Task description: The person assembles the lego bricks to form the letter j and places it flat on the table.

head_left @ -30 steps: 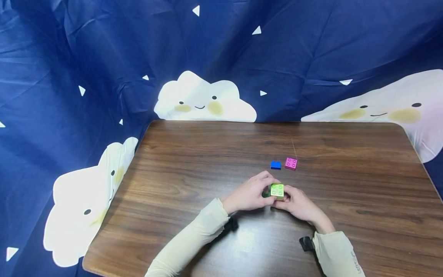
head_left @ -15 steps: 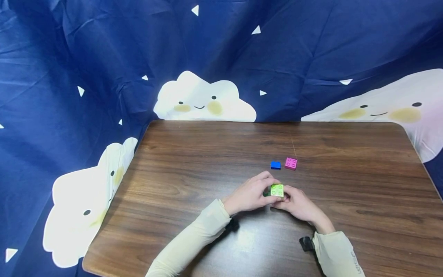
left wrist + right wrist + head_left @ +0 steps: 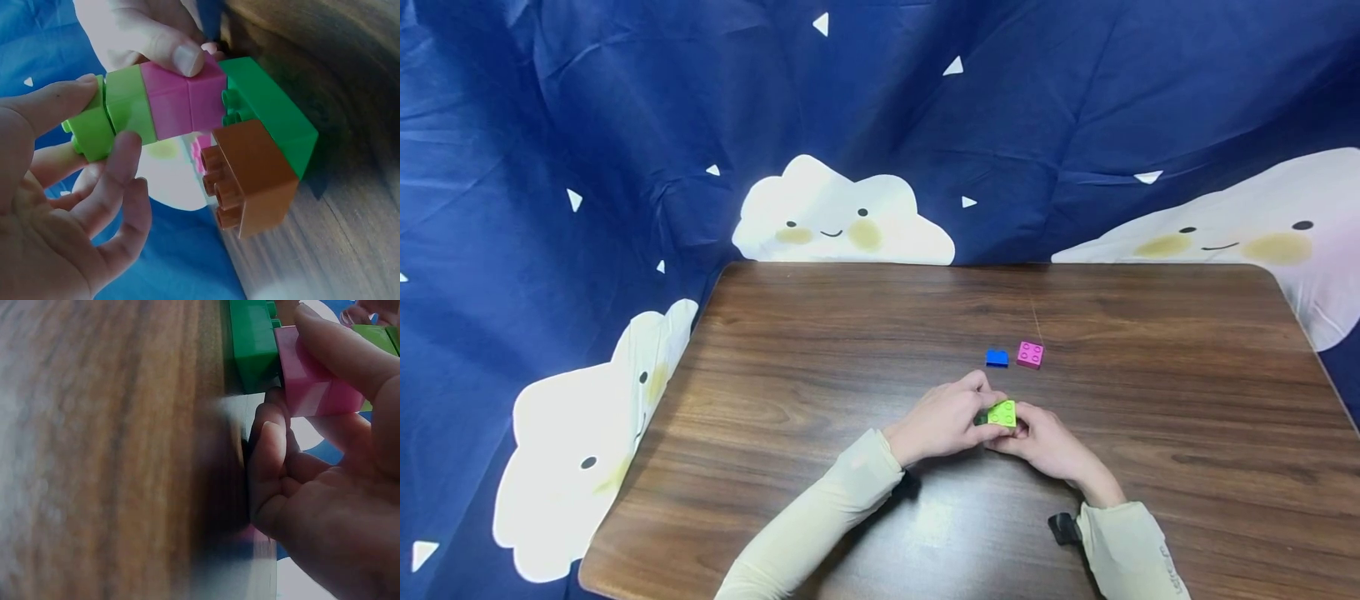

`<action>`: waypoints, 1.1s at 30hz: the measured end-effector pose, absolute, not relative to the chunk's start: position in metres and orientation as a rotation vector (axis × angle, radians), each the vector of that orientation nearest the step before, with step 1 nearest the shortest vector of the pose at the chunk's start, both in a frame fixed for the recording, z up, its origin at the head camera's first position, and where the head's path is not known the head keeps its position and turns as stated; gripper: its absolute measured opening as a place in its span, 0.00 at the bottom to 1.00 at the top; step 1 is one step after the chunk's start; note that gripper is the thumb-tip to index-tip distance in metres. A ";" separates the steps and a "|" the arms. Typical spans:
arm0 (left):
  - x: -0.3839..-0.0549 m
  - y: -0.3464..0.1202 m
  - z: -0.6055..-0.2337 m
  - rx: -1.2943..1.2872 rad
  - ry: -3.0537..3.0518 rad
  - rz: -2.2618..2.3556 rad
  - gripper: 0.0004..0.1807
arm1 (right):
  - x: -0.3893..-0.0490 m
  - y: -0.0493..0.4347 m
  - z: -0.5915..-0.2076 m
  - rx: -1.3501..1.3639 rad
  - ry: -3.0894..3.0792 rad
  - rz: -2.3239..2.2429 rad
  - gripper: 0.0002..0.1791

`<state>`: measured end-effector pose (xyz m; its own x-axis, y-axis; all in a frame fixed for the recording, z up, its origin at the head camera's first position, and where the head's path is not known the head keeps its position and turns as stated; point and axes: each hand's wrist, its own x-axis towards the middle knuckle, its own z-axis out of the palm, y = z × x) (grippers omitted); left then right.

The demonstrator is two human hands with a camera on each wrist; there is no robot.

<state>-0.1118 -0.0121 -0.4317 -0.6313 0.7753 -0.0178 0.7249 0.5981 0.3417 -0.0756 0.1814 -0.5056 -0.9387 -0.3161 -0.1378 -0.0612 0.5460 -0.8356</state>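
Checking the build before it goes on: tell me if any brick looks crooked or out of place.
One thing stands out. In the left wrist view the orange brick juts off to one side of the stack, hanging from the dark green brick rather than in line with the pink and lime ones. The blue brick and pink brick sit flat on the table.

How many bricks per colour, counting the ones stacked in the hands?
Lime green: 2, top of the held stack
Pink: 2, one in the stack, one loose on the table
Dark green: 1, in the stack
Orange-brown: 1, in the stack
Blue: 1, loose beside the pink one
Total: 7 visible
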 end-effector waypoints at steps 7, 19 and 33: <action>-0.114 -0.011 -0.432 1.262 2.644 0.432 0.23 | -0.077 0.181 -0.505 -0.299 2.496 -1.336 0.21; -0.113 -0.012 -0.431 1.326 2.664 0.337 0.23 | -0.076 0.181 -0.506 -0.334 2.520 -1.337 0.22; -0.115 -0.009 -0.429 1.284 2.649 0.354 0.22 | -0.076 0.181 -0.506 -0.324 2.534 -1.302 0.22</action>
<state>-0.1151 -0.0086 -0.4289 -0.6125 0.7886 -0.0542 0.7466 0.5997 0.2879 -0.0760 0.1814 -0.5055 -0.9376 -0.3189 -0.1387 -0.0729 0.5702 -0.8183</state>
